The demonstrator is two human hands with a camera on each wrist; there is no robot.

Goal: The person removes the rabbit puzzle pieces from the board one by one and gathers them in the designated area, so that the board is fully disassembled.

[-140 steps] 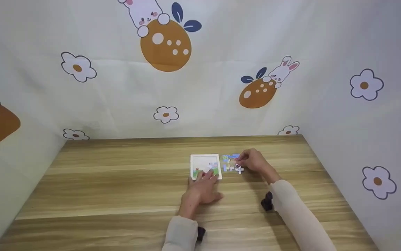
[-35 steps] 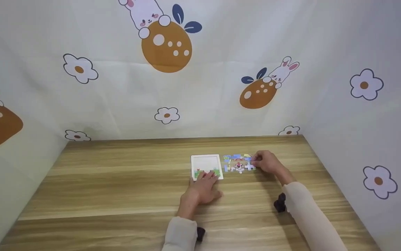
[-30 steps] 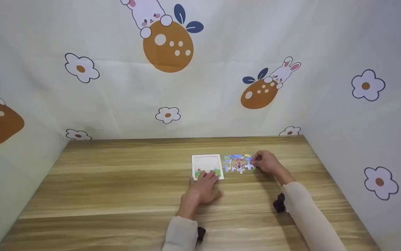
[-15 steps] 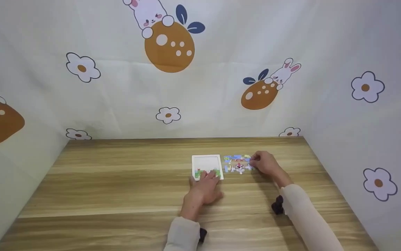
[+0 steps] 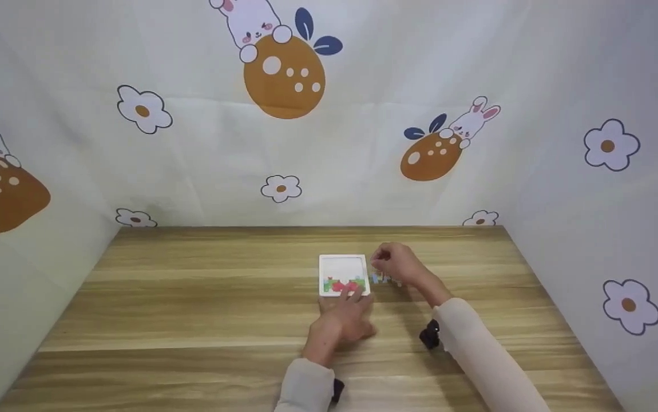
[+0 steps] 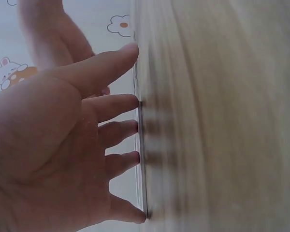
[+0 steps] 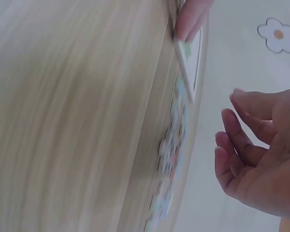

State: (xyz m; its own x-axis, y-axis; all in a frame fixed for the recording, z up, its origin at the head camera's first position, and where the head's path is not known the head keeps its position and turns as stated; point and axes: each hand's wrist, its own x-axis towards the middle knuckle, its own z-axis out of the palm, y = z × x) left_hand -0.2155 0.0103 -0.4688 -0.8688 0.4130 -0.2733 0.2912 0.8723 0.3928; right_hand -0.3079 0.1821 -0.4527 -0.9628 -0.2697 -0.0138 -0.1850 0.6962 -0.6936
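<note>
A white square puzzle tray (image 5: 343,268) lies on the wooden table, with green and red picture pieces (image 5: 338,286) along its near side. My left hand (image 5: 345,321) has its fingers spread and rests its fingertips on the tray's near edge; the left wrist view shows these fingertips (image 6: 135,157) right at the edge. Just right of the tray, my right hand (image 5: 402,268) is raised over the loose puzzle pieces (image 5: 385,279) and hides most of them. In the right wrist view its fingers curl loosely, with a gap between thumb and index finger and no piece visible there.
The right wrist view shows the loose pieces (image 7: 169,162) spread flat in a blurred strip beside the tray. A pale curtain (image 5: 203,160) printed with rabbits and flowers encloses the back and sides of the table (image 5: 191,309).
My right hand worked along the right side of the loose pieces, then moved left and now hovers beside the tray. My left hand stays at the tray's near edge, uncovering more red pieces.
</note>
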